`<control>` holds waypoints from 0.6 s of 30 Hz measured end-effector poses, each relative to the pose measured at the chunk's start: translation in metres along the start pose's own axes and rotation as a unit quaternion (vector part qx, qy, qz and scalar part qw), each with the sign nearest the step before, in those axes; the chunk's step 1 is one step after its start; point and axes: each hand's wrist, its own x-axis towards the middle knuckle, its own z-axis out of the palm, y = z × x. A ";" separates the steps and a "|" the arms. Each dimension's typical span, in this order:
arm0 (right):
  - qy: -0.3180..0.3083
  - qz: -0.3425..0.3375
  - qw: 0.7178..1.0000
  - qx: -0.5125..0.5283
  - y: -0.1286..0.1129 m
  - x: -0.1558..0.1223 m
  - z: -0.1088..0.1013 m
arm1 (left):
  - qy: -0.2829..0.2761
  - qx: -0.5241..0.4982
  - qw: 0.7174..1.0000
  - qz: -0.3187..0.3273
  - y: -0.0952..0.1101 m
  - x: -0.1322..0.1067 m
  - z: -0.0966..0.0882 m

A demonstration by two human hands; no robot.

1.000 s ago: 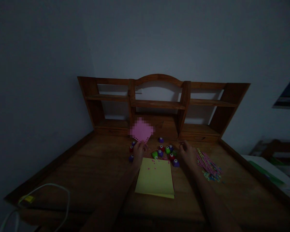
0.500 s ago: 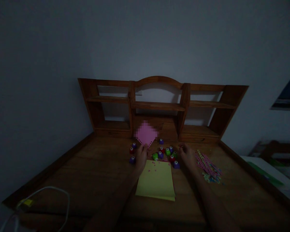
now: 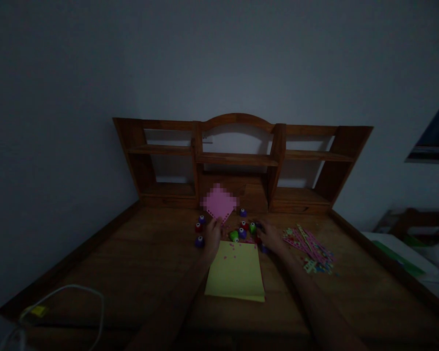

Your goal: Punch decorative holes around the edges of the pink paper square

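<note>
My left hand [image 3: 213,236] is closed on the near corner of a square of pink paper [image 3: 219,207], which has small holes along its near edges and is partly pixelated. My right hand [image 3: 270,236] reaches into a group of small craft punches, its fingertips at a dark punch; darkness hides whether they grip it. Around it are a green punch [image 3: 252,227], a red punch [image 3: 244,225] and a purple punch [image 3: 242,233]. A stack of yellow paper [image 3: 236,273] lies between my forearms, with several pink paper bits [image 3: 232,249] on it.
Pink and yellow punched strips [image 3: 312,246] lie with loose bits right of my right hand. More punches, including a purple punch [image 3: 199,241], sit left of my left hand. A wooden shelf unit [image 3: 237,158] stands along the back. A white cable [image 3: 73,286] loops at front left.
My right hand has moved left, from beside the strips onto the punches. My left hand still holds the pink paper in about the same place. The view has shifted slightly.
</note>
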 end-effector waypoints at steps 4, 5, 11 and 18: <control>0.006 0.013 1.000 -0.008 -0.003 0.000 -0.002 | 0.001 0.016 1.000 0.007 -0.001 0.000 -0.001; 0.007 0.013 1.000 -0.002 -0.004 -0.001 -0.004 | 0.001 0.021 1.000 0.010 -0.002 0.000 -0.001; 0.036 0.015 0.999 0.020 -0.004 -0.002 -0.009 | -0.013 0.005 1.000 -0.005 -0.009 0.005 0.001; 0.172 0.123 0.923 0.323 -0.011 0.000 -0.024 | -0.054 -0.037 0.998 -0.024 -0.004 0.002 0.002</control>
